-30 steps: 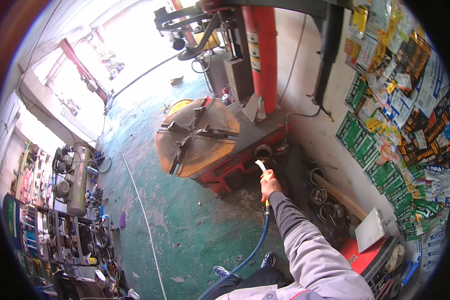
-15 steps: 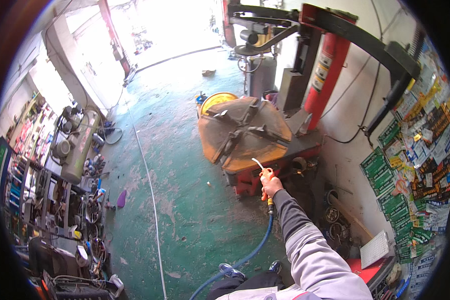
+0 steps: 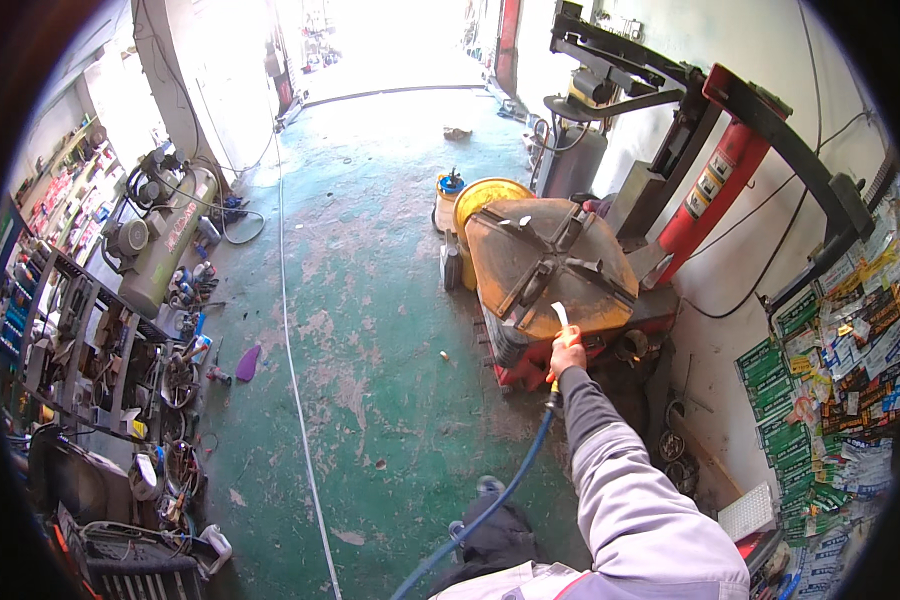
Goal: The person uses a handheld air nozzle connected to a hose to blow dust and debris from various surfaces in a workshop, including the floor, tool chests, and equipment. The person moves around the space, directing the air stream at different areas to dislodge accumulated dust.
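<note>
In my right hand (image 3: 567, 357) is an orange air blow gun (image 3: 569, 336), my fingers wrapped round its grip. Its pale bent nozzle (image 3: 560, 312) points up and away, over the near edge of the tire changer's turntable (image 3: 540, 240). That worn, rust-brown plate carries a cross of dark jaw slides. From the gun's lower end a blue air hose (image 3: 500, 500) curves down past my legs to the bottom edge. The red base (image 3: 515, 372) of the machine shows beneath the plate. My left hand is not in view.
Behind the turntable stand a yellow wheel rim (image 3: 490, 192), a blue-topped container (image 3: 449, 187) and the machine's red column (image 3: 715, 190). A white hose (image 3: 292, 350) runs along the green floor. An air compressor (image 3: 175, 240) and cluttered shelves (image 3: 80, 360) line the left. Packets (image 3: 840, 370) hang on the right wall.
My view has shifted, so the machine appears farther right and more of the yellow rim shows. The blow gun stays in my right hand, near the turntable's edge. My feet have moved.
</note>
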Demonstrator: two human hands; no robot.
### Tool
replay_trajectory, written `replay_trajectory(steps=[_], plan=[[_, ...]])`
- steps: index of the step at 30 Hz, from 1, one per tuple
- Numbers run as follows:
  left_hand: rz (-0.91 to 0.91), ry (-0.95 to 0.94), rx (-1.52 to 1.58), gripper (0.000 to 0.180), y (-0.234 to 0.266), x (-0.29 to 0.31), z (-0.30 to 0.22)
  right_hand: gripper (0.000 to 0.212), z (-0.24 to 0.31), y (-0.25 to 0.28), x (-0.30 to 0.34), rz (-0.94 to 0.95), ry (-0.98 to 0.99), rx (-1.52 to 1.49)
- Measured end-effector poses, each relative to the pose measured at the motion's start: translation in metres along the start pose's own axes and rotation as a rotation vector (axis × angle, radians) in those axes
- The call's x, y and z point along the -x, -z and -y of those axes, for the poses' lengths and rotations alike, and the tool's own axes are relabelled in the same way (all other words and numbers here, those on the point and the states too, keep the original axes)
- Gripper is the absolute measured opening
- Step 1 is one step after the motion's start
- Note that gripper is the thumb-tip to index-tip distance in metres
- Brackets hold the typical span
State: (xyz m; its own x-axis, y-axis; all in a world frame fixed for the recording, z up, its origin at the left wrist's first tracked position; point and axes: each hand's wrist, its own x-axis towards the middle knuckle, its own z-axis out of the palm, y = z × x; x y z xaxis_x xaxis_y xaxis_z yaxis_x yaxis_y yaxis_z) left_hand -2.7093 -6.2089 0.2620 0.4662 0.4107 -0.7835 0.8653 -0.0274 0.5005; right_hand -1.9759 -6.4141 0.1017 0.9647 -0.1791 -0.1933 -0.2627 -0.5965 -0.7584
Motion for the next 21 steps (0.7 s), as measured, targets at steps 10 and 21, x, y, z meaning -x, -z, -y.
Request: replay_trajectory(steps=[10, 21], plan=[[-0.033, -0.004, 0.036, 0.040, 0.115, -0.087, -0.085, 0.024, 0.054, -0.046, -0.046, -0.246, -0.154, 0.092], [-0.034, -0.217, -0.353, 0.022, 0.238, -0.182, -0.013, 0.023, 0.040, -0.135, -0.037, -0.123, -0.330, -0.346]])
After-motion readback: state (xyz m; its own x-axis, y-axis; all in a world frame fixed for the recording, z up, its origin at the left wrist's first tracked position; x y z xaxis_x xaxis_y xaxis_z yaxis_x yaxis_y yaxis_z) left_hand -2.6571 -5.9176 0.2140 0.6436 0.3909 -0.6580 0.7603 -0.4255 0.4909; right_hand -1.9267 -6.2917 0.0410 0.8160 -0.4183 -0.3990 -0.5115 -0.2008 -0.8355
